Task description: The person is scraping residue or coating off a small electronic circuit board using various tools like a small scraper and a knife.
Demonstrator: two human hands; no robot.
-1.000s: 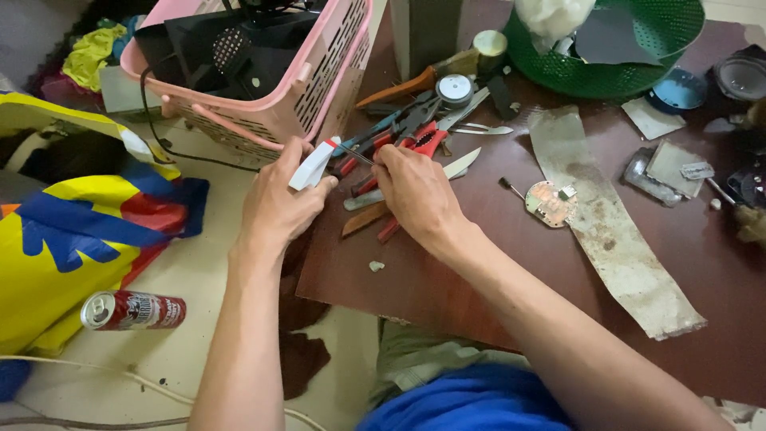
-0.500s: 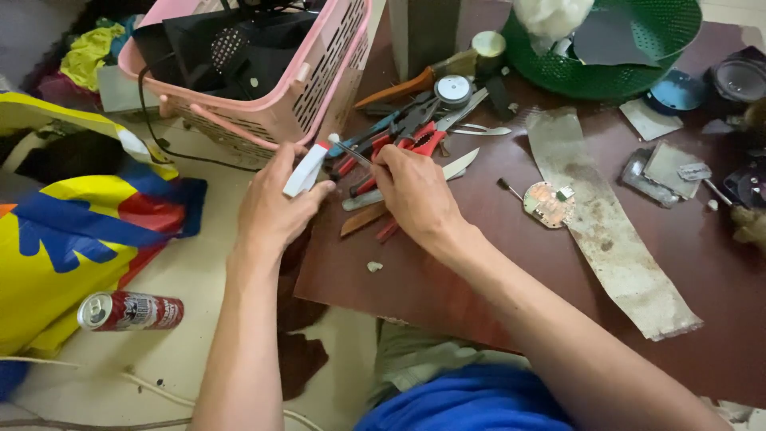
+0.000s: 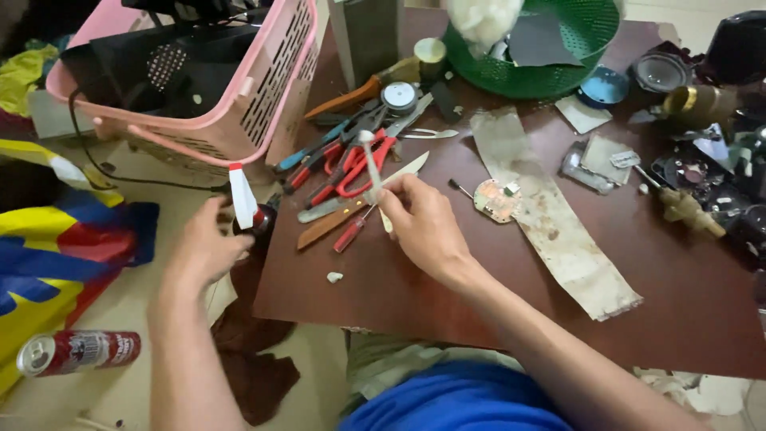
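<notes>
Your left hand (image 3: 209, 247) was curled closed around a small tube (image 3: 242, 196) with a white tapered body and red tip, gripping its dark lower end just off the table (image 3: 511, 303) edge, beside the pink basket (image 3: 239, 104). Your right hand (image 3: 423, 223) had its thumb and fingertips pinched tight on a thin pale stick (image 3: 369, 164), held upright over the tool pile, with the other fingers folded in. That stick rose just above the red scissors (image 3: 359, 164) and screwdriver (image 3: 351, 233), near the round circuit board (image 3: 496, 199) and well apart from the tube.
</notes>
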